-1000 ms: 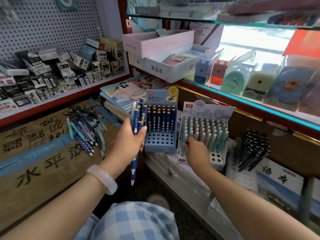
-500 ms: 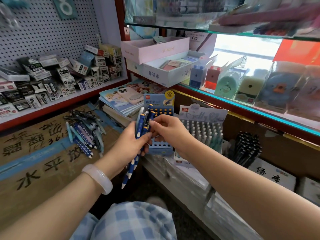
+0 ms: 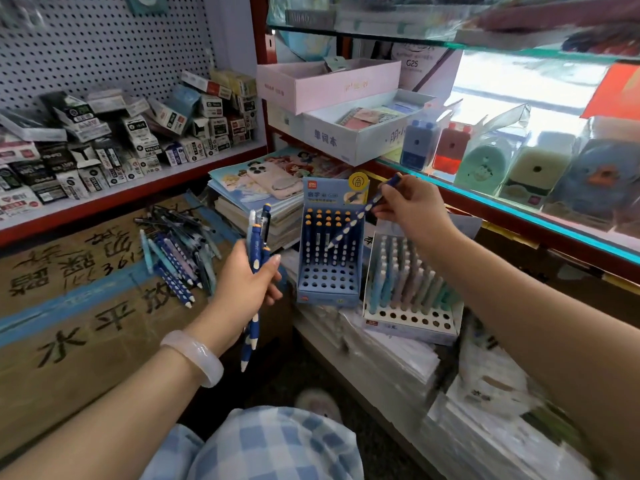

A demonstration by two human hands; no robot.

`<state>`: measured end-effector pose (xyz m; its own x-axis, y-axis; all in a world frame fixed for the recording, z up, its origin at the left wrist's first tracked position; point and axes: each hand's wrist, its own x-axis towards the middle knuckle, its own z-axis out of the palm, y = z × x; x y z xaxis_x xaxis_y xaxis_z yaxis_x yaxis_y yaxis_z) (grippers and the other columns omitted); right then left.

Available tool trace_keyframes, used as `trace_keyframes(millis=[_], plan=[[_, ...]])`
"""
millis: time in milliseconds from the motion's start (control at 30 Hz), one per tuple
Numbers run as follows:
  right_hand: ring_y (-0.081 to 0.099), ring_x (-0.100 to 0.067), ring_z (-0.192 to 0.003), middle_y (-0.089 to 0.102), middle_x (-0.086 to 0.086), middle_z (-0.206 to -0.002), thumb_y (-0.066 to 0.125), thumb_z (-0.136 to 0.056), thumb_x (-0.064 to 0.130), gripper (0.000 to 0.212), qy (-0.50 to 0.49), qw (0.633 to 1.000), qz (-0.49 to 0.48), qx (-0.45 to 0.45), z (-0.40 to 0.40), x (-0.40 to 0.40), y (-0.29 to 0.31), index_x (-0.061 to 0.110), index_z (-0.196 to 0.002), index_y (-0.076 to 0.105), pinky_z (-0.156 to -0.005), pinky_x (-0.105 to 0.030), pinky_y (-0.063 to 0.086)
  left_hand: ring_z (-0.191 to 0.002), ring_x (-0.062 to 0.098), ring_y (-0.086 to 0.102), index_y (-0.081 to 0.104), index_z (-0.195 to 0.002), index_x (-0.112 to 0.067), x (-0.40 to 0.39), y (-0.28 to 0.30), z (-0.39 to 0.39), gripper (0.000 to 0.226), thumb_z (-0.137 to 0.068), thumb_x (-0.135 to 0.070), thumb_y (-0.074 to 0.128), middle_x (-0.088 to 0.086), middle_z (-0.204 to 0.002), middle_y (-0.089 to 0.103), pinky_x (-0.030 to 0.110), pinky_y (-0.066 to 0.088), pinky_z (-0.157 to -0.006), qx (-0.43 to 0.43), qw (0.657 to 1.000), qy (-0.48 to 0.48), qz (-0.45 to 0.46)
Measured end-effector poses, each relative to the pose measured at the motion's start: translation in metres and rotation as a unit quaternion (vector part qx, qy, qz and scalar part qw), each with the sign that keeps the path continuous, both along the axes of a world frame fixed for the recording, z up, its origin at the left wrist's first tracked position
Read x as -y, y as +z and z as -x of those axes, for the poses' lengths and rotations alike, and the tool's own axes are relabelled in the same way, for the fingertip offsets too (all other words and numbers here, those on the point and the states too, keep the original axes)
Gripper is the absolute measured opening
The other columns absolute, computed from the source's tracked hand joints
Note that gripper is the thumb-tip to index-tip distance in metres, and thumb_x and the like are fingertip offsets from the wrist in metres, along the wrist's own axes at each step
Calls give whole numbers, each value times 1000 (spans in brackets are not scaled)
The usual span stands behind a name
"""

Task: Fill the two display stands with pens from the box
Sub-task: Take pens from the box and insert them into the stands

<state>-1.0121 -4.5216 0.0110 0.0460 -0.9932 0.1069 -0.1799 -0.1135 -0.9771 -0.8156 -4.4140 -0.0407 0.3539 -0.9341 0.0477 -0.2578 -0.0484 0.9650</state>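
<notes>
Over the blue stand (image 3: 329, 271): our right hand (image 3: 405, 206) pinches one pen (image 3: 356, 216), tip down.
Left hand (image 3: 246, 278): we grip spare pens (image 3: 258, 237).
Next: we seat it in a free hole.

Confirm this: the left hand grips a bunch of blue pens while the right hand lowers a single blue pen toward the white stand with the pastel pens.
Wrong stand. The head view shows the right hand pinching the single blue pen with its tip over the blue stand, not the white stand. The rest holds: the left hand grips a bunch of blue pens.
</notes>
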Motion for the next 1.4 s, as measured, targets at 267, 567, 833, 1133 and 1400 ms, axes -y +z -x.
trace_keyframes(millis=[267, 567, 833, 1133, 1400], plan=[[62, -29, -84, 65, -13, -91, 50, -96, 18, 15, -14, 923, 134, -360, -12, 17, -38, 5, -97, 57, -74, -44, 52, -40, 1, 46, 43, -84, -24, 10, 4, -10, 15, -94, -17, 52, 1, -67, 51, 14, 40, -40, 7, 997, 30, 67], [60, -29, -89, 63, -13, -96, 46, -97, 16, 15, -34, 921, 100, -376, -29, 27, -62, 6, -100, 57, -72, -37, 48, -44, 6, 47, 45, -86, -23, 17, -14, -15, 12, -94, -17, 51, 0, -64, 51, 22, 42, -46, -19, 998, 29, 48], [58, -28, -97, 61, -10, -100, 47, -96, 11, 15, -2, 917, 33, -398, -26, 36, -73, 6, -106, 58, -71, -31, 42, -43, 5, 46, 44, -86, -20, 20, -20, -11, 11, -93, -17, 52, 2, -65, 51, 18, 41, -41, -31, 998, 19, 48], [62, -29, -94, 63, -17, -108, 50, -95, 12, 18, 9, 860, -21, -509, -38, 53, -79, 1, -108, 57, -62, -29, 42, -43, 7, 45, 46, -88, -17, 17, -19, -6, 11, -90, -19, 56, 0, -60, 48, 21, 38, -41, -65, 997, -5, 30], [59, -25, -92, 62, -9, -105, 53, -93, 18, 22, -51, 937, 45, -344, -42, 15, -54, 11, -113, 57, -74, -35, 50, -50, 8, 46, 47, -85, -18, 12, -17, -7, 13, -97, -18, 43, 1, -67, 49, 18, 40, -45, -77, 997, -3, -1]])
